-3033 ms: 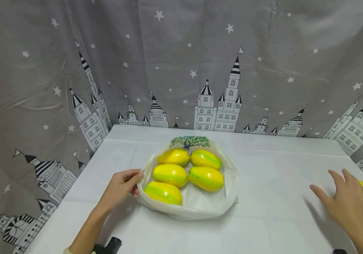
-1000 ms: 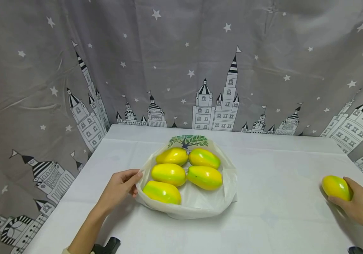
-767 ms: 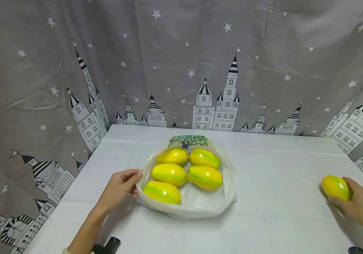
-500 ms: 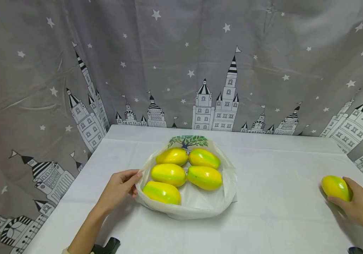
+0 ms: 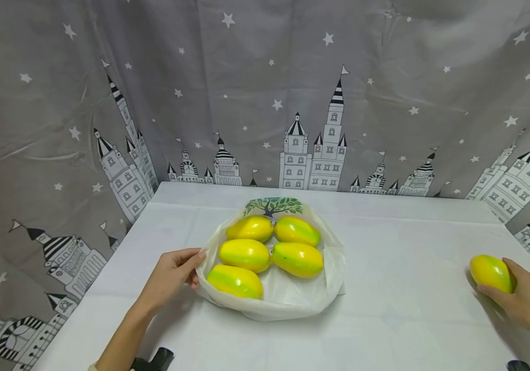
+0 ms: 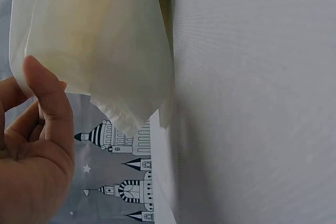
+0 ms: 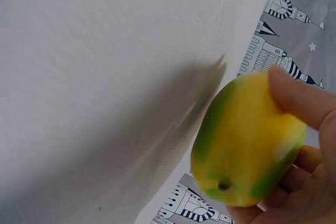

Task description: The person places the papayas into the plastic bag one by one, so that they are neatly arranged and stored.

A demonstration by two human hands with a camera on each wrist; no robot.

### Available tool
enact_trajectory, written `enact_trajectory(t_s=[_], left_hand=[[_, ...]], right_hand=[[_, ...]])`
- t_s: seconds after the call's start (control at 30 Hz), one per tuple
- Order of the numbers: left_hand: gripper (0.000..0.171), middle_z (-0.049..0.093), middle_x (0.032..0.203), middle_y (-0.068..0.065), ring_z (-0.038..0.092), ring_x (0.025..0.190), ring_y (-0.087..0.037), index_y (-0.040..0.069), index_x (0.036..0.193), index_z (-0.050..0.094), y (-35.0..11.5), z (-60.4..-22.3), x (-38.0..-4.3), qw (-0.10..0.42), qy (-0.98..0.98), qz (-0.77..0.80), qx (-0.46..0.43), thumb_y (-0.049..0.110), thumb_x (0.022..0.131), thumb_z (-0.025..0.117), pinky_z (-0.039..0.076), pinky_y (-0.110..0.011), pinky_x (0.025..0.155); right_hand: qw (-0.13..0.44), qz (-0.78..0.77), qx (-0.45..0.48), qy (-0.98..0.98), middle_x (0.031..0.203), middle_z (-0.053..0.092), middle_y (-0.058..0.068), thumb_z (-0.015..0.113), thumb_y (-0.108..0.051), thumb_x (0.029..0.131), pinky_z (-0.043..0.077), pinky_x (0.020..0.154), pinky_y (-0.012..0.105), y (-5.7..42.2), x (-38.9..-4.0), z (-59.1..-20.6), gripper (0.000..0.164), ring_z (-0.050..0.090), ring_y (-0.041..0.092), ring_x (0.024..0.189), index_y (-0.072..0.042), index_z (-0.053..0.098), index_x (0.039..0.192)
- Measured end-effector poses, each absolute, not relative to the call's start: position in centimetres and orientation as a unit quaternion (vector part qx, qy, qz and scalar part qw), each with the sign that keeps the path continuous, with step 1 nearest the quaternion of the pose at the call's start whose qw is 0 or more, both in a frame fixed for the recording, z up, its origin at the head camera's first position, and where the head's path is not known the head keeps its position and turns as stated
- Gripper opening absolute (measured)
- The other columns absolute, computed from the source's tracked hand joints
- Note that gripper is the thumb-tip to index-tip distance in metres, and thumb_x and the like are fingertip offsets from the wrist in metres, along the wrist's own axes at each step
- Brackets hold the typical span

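Note:
An open white bag (image 5: 293, 309) with a green tree print on its back rim stands at the middle of the table. Several yellow-green mangoes (image 5: 246, 255) lie inside it. My left hand (image 5: 169, 278) pinches the bag's left rim between thumb and fingers; in the left wrist view, the thumb presses on the thin bag wall (image 6: 94, 40). At the far right of the table, my right hand (image 5: 527, 299) grips one more mango (image 5: 490, 273). The right wrist view has this mango (image 7: 244, 140) held between thumb and fingers, with a dark stem spot near its end.
A white cloth covers the table (image 5: 399, 278). Behind and at both sides hangs a grey curtain (image 5: 246, 82) printed with castles and stars. A black wrist strap piece (image 5: 155, 360) shows at the bottom left.
Three seconds ago my right hand was spread beside the mango at the far right; it then took hold of it. Since one second ago the hands have stayed nearly still, the view shifting slightly.

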State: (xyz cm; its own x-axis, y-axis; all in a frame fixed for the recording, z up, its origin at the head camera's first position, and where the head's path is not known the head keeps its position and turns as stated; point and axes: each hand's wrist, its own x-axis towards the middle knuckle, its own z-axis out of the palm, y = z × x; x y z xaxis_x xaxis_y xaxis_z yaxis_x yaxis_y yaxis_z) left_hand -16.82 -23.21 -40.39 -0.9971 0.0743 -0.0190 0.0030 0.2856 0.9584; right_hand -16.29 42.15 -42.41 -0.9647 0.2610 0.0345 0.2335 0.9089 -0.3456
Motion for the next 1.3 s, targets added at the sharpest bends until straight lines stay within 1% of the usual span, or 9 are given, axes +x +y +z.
enact_trajectory(t_s=[0.1,0.2,0.3,0.37,0.47,0.63,0.93,1.13,1.3], left_hand=[[0.041,0.062,0.08,-0.014,0.058,0.061,-0.018,-0.011,0.129,0.057,-23.2,-40.3,-16.7,0.029,0.8,0.599,0.022,0.02,0.101,0.058,0.054,-0.027,0.058],[0.042,0.062,0.081,-0.014,0.057,0.061,-0.018,-0.01,0.129,0.058,-23.2,-40.3,-16.6,0.03,0.8,0.599,0.024,0.021,0.101,0.058,0.054,-0.027,0.058],[0.042,0.061,0.08,-0.014,0.057,0.061,-0.019,-0.01,0.129,0.058,-23.1,-40.2,-16.6,0.029,0.801,0.598,0.024,0.021,0.101,0.058,0.054,-0.026,0.058],[0.041,0.061,0.079,-0.013,0.057,0.061,-0.019,-0.01,0.129,0.058,-23.0,-40.3,-16.7,0.028,0.801,0.598,0.024,0.021,0.101,0.058,0.054,-0.026,0.058],[0.041,0.061,0.079,-0.013,0.057,0.061,-0.019,-0.009,0.129,0.058,-22.8,-40.3,-16.8,0.027,0.8,0.598,0.026,0.021,0.101,0.058,0.054,-0.027,0.058],[0.041,0.061,0.08,-0.014,0.057,0.061,-0.019,-0.009,0.128,0.059,-22.8,-40.4,-16.9,0.031,0.799,0.599,0.032,0.022,0.101,0.059,0.054,-0.027,0.058],[0.042,0.062,0.082,-0.014,0.057,0.061,-0.018,-0.011,0.129,0.057,-23.3,-40.4,-16.6,0.031,0.796,0.604,0.03,0.021,0.101,0.059,0.054,-0.027,0.057],[0.042,0.061,0.08,-0.013,0.057,0.061,-0.019,-0.009,0.128,0.059,-23.3,-40.4,-16.6,0.03,0.798,0.601,0.028,0.022,0.101,0.059,0.054,-0.027,0.057],[0.042,0.061,0.078,-0.013,0.057,0.061,-0.019,-0.009,0.128,0.059,-23.2,-40.4,-16.7,0.029,0.8,0.599,0.03,0.023,0.1,0.06,0.054,-0.028,0.057]], right_hand=[[0.052,0.178,-0.096,-0.978,0.127,0.033,0.047,0.068,-0.04,0.093,0.034,0.086,0.073,41.6,-16.2,-42.0,0.094,0.039,0.058,0.103,0.019,0.016,0.144],[0.073,0.179,-0.055,-0.98,0.12,0.041,0.044,0.065,-0.042,0.094,0.04,0.075,0.065,40.6,-16.0,-41.3,0.089,0.046,0.052,0.093,0.019,0.021,0.143],[0.105,0.184,-0.013,-0.977,0.113,0.047,0.039,0.068,-0.037,0.094,0.041,0.066,0.056,39.0,-16.0,-40.6,0.083,0.049,0.044,0.084,0.017,0.028,0.141],[0.125,0.189,0.014,-0.974,0.113,0.048,0.039,0.07,-0.034,0.092,0.041,0.064,0.055,38.0,-16.0,-40.0,0.081,0.049,0.043,0.083,0.016,0.03,0.141],[0.141,0.199,0.041,-0.969,0.115,0.048,0.038,0.072,-0.031,0.091,0.041,0.065,0.058,36.4,-16.0,-39.0,0.08,0.049,0.043,0.084,0.015,0.031,0.143],[0.143,0.213,0.065,-0.964,0.116,0.048,0.035,0.071,-0.03,0.092,0.042,0.068,0.058,33.4,-15.6,-37.8,0.081,0.049,0.042,0.087,0.011,0.028,0.147],[0.143,0.248,0.136,-0.949,0.136,0.046,0.033,0.075,-0.025,0.089,0.042,0.085,0.066,27.5,-14.9,-37.5,0.081,0.05,0.047,0.11,0.007,0.031,0.149],[0.145,0.245,0.166,-0.944,0.131,0.054,0.023,0.076,-0.028,0.088,0.047,0.083,0.058,24.0,-14.2,-37.1,0.077,0.055,0.034,0.101,0.002,0.036,0.147],[0.149,0.236,0.191,-0.941,0.13,0.056,0.014,0.075,-0.028,0.09,0.049,0.084,0.047,22.0,-13.5,-36.7,0.072,0.055,0.024,0.101,0.0,0.039,0.146]])
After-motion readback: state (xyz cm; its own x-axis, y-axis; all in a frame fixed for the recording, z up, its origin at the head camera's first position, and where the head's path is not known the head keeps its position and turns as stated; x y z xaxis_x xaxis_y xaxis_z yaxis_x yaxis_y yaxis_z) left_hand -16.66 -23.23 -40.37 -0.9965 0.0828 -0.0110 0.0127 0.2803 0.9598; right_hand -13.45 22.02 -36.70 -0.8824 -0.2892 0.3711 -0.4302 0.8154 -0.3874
